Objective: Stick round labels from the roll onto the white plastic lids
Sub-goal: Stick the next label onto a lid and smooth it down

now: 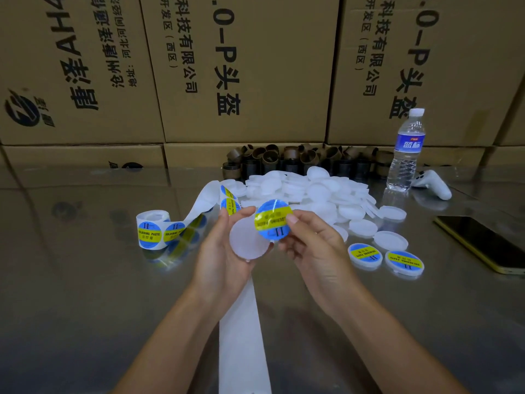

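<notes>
Nearest to us, a bare white backing strip [243, 336] runs along the steel table [85, 294] from the lower edge of the view up to a point beneath the two hands. Above it, the left hand [224, 251] holds a plain white lid [247, 243]. Its fingers curl round the lid's left rim, its thumb rests at the upper edge, and the flat face of the lid is turned towards us. The right hand [315, 245] pinches a round blue-and-yellow label [272, 218] by its right edge between thumb and fingertips. We note that the label overlaps the upper right part of the lid, between the two thumbs; whether it adheres there we cannot tell.

Just right of the right hand lie two labelled lids [365, 255], side by side, with a few unlabelled lids [390, 240] just beyond them. Left of the left hand sits the label roll [152, 228], its strip looping away behind that hand's fingers. Farther right of the grip lies a dark phone [483, 243].

Beyond both hands we find the heap of white lids [306, 191], then a row of brown cardboard cores [298, 160]. To the right of these a water bottle [406, 155] stands upright with a white controller [431, 182] beside it. Printed cardboard boxes [241, 66] close the view behind.
</notes>
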`<state>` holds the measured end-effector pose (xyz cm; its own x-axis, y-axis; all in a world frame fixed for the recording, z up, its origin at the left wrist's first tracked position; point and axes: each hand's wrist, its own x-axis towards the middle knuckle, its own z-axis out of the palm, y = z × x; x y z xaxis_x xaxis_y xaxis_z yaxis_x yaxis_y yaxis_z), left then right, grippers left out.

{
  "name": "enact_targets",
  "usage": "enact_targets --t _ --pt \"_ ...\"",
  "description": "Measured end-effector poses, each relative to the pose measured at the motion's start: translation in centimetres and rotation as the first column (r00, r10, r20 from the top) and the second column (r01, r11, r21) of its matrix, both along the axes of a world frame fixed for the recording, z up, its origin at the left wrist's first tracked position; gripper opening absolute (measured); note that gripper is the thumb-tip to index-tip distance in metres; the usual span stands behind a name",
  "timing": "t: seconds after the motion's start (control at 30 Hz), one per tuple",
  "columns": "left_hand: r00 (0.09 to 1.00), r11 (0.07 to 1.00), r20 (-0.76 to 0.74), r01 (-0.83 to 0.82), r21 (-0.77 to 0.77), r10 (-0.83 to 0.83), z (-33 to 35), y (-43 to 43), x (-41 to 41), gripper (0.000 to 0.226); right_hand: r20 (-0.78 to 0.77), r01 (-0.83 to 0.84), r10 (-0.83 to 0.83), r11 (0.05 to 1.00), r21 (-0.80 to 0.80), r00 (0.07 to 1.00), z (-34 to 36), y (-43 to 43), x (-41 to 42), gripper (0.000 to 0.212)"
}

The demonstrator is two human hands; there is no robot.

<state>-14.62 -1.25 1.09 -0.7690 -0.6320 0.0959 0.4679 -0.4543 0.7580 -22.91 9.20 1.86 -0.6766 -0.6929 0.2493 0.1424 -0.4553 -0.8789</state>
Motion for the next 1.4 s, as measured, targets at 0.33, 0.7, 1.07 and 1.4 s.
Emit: enact_targets --t 0.33,0.7,1.07,1.4 --pt "0.994 0.995 -0.049 0.102 -0.004 -0.102 -0.1 0.2 -0.1 0.056 -0.245 0.043 -0.024 0.997 0.070 0.969 0.0 0.3 0.4 0.008" --pt "0.986 0.988 -0.062 0.154 -0.025 -0.155 -0.2 0.2 -0.2 0.050 -0.233 0.102 -0.079 0.991 0.086 0.969 -0.8 -0.2 0.6 0.011" --pt "0.990 0.978 -0.022 0.137 -0.156 -0.142 -0.5 0.3 -0.2 0.035 -0.178 0.107 -0.091 0.991 0.083 0.980 -0.8 -0.3 0.8 0.017" --pt "0.993 0.969 -0.031 0.107 -0.223 -0.117 -0.8 0.4 -0.4 0.037 -0.169 0.098 -0.081 0.991 0.091 0.982 -0.6 -0.2 1.0 0.015"
